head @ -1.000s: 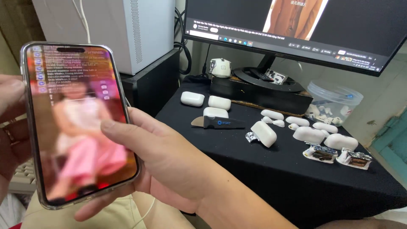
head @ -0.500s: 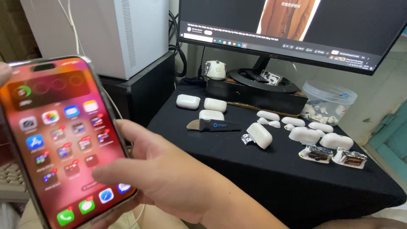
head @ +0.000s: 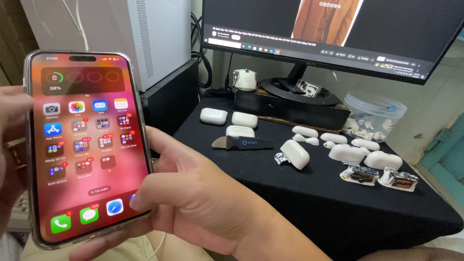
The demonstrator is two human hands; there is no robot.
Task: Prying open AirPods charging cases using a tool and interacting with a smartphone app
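Phone (head: 87, 145) now shows a home screen of app icons. A second ago it showed a blurred pink picture; half a second ago the icon grid was already up, so that view has been closed. It also fills more of the view now and stands more upright.

Right hand (head: 193, 203) cups the phone's right edge and lower corner, fingers (head: 166, 145) wrapped round the back, thumb lying on the bottom right of the screen. Closed grip on the phone.

Left hand (head: 12, 145) sits against the phone's left edge; only part shows at the frame border, so I cannot tell whether it grips or just steadies.

Phone is held in the air, left of the black-covered bench (head: 314, 203), not touching it.

Right of the phone on the bench: white earbud cases (head: 227, 118), a dark pry tool (head: 244, 142), opened case shells (head: 357, 152) and two bare circuit modules (head: 379, 176). Behind them a monitor (head: 333, 29) and a clear plastic tub (head: 372, 113). None of these have moved.
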